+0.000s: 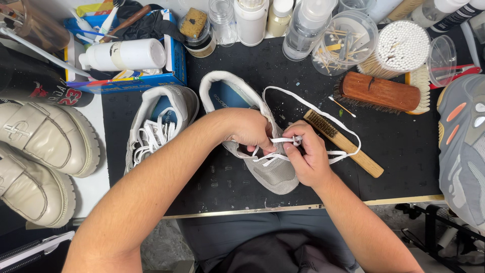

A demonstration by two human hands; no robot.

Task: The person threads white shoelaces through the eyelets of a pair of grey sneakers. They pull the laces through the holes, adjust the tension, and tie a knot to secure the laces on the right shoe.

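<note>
A grey sneaker point(273, 174) with a white collar lies on the black mat point(394, 141), toe toward me. My left hand point(247, 129) rests over its middle and grips it by the eyelets. My right hand point(305, 154) pinches the white shoelace point(333, 119) near the eyelets; the lace loops out to the right across the mat. A second grey sneaker point(161, 126), laced with loose white laces, lies to the left.
A small wooden brush point(348, 146) and a large wooden brush point(381, 92) lie right of the sneaker. Bottles, cotton swab tubs point(401, 48) and a blue box point(146, 76) line the back. Beige shoes point(40, 162) sit far left, a grey-orange sneaker point(462, 146) far right.
</note>
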